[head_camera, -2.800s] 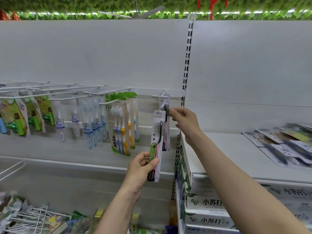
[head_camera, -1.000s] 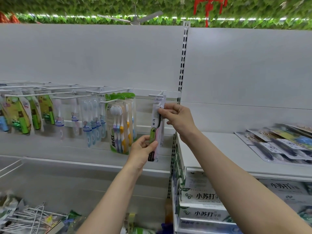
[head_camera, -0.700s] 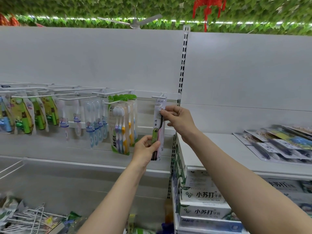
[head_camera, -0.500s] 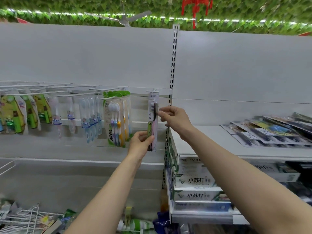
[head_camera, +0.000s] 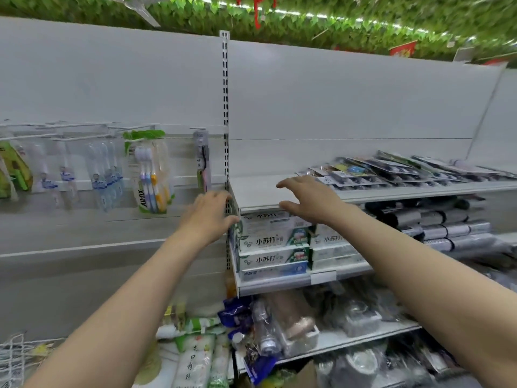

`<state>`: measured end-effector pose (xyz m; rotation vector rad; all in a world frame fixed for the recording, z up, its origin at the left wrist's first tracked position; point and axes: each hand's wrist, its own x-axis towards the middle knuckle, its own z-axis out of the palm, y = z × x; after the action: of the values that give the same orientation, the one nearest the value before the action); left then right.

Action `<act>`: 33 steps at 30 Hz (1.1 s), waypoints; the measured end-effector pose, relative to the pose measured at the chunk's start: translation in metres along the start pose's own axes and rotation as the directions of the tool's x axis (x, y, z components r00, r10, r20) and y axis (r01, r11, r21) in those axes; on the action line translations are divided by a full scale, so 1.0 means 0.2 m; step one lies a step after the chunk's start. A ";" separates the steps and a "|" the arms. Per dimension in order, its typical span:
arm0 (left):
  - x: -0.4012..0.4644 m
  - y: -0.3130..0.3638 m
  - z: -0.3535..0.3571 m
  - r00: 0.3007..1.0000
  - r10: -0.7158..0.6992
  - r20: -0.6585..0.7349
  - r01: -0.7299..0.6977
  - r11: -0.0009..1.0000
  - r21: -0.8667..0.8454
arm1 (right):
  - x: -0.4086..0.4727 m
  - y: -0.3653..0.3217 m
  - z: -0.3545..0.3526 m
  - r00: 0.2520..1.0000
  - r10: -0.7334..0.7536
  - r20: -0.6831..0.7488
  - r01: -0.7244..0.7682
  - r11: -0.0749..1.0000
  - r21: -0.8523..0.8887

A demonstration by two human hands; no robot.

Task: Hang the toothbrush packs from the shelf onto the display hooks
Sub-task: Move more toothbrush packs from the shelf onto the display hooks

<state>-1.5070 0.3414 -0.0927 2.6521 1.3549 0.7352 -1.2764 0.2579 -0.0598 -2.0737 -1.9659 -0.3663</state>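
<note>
White shelf (head_camera: pixel 260 191), one hung toothbrush pack (head_camera: pixel 202 161), two empty hands (head_camera: pixel 212 217).

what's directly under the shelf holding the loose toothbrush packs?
Under the shelf sit stacked toothpaste boxes, with dark wrapped packs to their right. The right hand covers part of the top box; what lies behind the stacks is hidden.

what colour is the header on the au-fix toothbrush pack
Green, clearest in the head view on the Au-fix pack.
</note>
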 end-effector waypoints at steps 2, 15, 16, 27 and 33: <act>-0.06 0.14 -0.02 0.998 0.064 0.024 -0.064 0.998 -0.001 | -0.17 0.05 -0.06 0.999 0.027 -0.047 -0.028 0.999 -0.018; -0.19 1.18 0.38 0.927 0.363 0.092 -0.360 0.932 -0.043 | -1.04 0.83 -0.11 0.961 0.223 -0.165 -0.218 0.975 0.053; -0.17 1.28 0.42 0.923 0.373 0.099 -0.370 0.928 -0.045 | -1.08 0.93 -0.13 0.958 0.240 -0.155 -0.235 0.971 0.054; 0.06 2.29 0.85 0.908 0.410 0.084 -0.404 0.911 -0.079 | -1.39 1.97 -0.32 0.964 0.250 -0.089 -0.250 0.968 0.013; 0.27 2.62 1.03 0.907 0.409 0.101 -0.406 0.912 -0.052 | -1.37 2.42 -0.33 0.964 0.253 -0.082 -0.251 0.967 0.038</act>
<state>-0.9981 0.0967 -0.1093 2.9356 0.7581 0.6215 -0.8084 -0.0452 -0.1027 -2.2168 -1.6231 -0.3672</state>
